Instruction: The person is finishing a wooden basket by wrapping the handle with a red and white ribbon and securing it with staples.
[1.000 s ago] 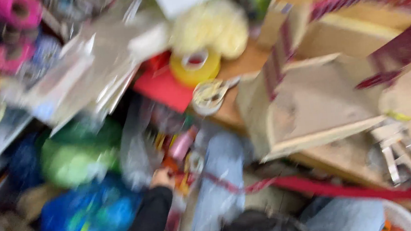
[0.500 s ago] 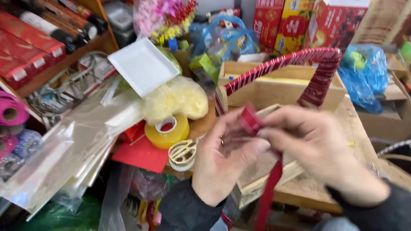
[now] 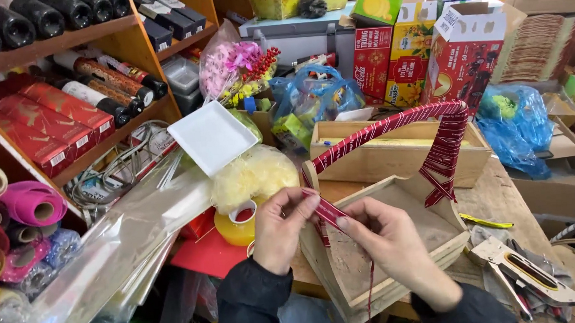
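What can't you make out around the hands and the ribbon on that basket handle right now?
- Head view: where the red ribbon attaches at the wooden basket handle base; left hand and right hand cover it.
- Ribbon tail: runs off the bottom edge.
- Yellow tape roll: partly hidden by left hand.

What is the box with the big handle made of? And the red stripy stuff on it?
The open pale box looks like bare, unpainted wood: grain and plank edges show. The red stripy band wound round its arched handle looks like woven fabric ribbon with a slight sheen; the left hand and right hand pinch its flat, limp end.
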